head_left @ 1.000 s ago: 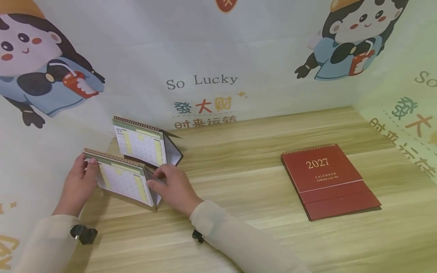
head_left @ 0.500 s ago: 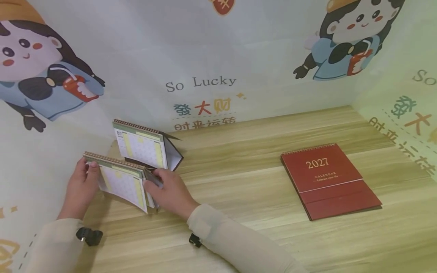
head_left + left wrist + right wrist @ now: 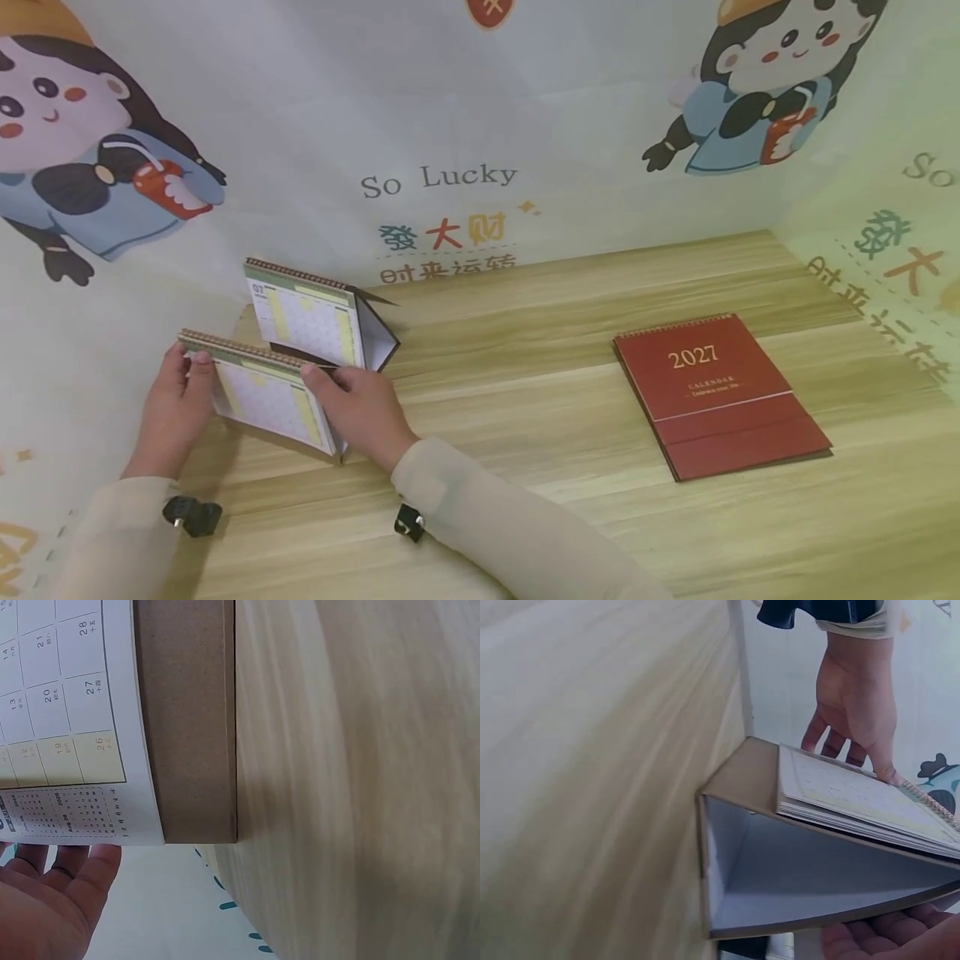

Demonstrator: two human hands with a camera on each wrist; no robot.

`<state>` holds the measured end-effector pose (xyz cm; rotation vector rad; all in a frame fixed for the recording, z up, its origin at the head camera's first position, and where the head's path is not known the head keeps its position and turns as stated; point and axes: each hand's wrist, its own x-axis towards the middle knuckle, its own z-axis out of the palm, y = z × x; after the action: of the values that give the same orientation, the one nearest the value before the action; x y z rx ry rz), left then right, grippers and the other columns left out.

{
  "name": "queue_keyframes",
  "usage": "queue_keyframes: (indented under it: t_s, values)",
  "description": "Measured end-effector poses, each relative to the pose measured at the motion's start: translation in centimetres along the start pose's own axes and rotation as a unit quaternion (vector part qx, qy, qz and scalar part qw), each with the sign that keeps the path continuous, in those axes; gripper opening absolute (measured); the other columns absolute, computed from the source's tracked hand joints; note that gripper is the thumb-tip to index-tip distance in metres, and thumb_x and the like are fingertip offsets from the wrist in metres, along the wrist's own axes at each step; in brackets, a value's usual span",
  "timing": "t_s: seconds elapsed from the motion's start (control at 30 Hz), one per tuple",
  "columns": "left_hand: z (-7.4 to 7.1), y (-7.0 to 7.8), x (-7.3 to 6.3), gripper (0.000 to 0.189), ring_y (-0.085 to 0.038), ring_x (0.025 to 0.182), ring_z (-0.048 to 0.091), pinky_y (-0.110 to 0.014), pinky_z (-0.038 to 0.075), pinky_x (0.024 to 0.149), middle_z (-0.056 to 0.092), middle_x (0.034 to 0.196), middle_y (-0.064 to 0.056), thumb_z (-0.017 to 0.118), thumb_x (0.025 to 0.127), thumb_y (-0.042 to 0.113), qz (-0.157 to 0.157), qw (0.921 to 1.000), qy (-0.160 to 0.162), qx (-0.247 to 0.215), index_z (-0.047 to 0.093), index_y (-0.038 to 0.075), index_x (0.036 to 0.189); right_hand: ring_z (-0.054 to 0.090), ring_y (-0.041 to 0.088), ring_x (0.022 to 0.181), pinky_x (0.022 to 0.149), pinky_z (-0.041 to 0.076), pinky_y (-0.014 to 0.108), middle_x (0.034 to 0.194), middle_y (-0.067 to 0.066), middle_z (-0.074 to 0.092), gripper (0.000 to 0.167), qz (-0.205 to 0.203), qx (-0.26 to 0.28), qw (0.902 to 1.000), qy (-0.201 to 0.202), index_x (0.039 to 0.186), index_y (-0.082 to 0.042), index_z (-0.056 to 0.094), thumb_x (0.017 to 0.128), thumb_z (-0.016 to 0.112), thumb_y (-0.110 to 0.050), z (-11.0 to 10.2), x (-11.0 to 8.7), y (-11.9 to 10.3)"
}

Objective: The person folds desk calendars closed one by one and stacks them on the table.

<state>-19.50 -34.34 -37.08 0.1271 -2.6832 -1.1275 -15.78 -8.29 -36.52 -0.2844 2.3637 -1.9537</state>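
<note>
A tent-shaped desk calendar (image 3: 266,400) stands at the left of the table, a month page facing me and its spiral binding along the top. My left hand (image 3: 168,417) grips its left end, thumb on the front near the binding. At the upper right corner my right hand (image 3: 367,417) holds it, thumb on the front and the other fingers behind. In the right wrist view the calendar's hollow cardboard stand (image 3: 802,870) shows from the side, right-hand fingers (image 3: 885,934) against its back panel. Page dates and a bare brown board strip (image 3: 187,727) fill the left wrist view.
Close behind stands a second, similar desk calendar (image 3: 307,312) marked 07. A red 2027 calendar (image 3: 720,400) rests on the wooden table (image 3: 525,433) to the right. Printed cloth walls (image 3: 300,125) with cartoon figures rise behind and at the sides.
My right hand has shifted from the calendar's right edge to its upper right corner. The front page, swung out at the lower right half a second ago, lies back against the stack.
</note>
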Motion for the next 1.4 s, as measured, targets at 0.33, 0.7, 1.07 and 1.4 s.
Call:
queue_keyframes:
  t_s: [0.33,0.7,1.07,1.4]
  values:
    - [-0.2,-0.1,0.1,0.066,-0.060,0.134,0.028,-0.071,0.023,0.106,0.029,0.147,-0.041,0.025,0.107,0.047,0.002,1.0000,-0.003,-0.006,0.015,0.007,0.158,0.060,0.007,0.079,0.068,0.048,0.027,0.089,-0.005,0.072,0.058,0.057,-0.041,0.9974,-0.018,0.092,-0.017,0.077,0.094,0.047,-0.066,-0.2,1.2,-1.4]
    - [0.0,0.0,0.2,0.068,-0.061,0.133,0.027,-0.072,0.023,0.105,0.026,0.148,-0.041,0.024,0.106,0.050,-0.012,0.9999,-0.009,-0.003,0.013,0.008,0.159,0.062,0.007,0.073,0.068,0.049,0.027,0.081,-0.005,0.071,0.047,0.086,0.085,0.9926,-0.013,0.090,-0.012,0.074,0.096,0.054,-0.053,0.9,1.6,-1.4]
    - [-0.1,0.4,0.0,0.066,-0.061,0.134,0.027,-0.072,0.024,0.104,0.027,0.149,-0.039,0.024,0.106,0.049,-0.006,0.9999,-0.010,-0.002,0.014,0.009,0.158,0.068,0.007,0.079,0.073,0.053,0.027,0.090,-0.008,0.073,0.034,0.089,0.181,0.9791,-0.027,0.104,-0.019,0.074,0.096,0.060,-0.049,1.4,1.9,-1.7]
    - [0.1,0.3,0.0,0.066,-0.058,0.135,0.028,-0.070,0.024,0.106,0.029,0.148,-0.039,0.024,0.107,0.048,-0.015,0.9999,-0.003,-0.002,0.016,0.007,0.158,0.067,0.007,0.075,0.066,0.052,0.026,0.085,-0.006,0.072,0.033,0.073,0.157,0.9847,-0.024,0.098,-0.012,0.072,0.096,0.061,-0.043,1.3,2.0,-1.9]
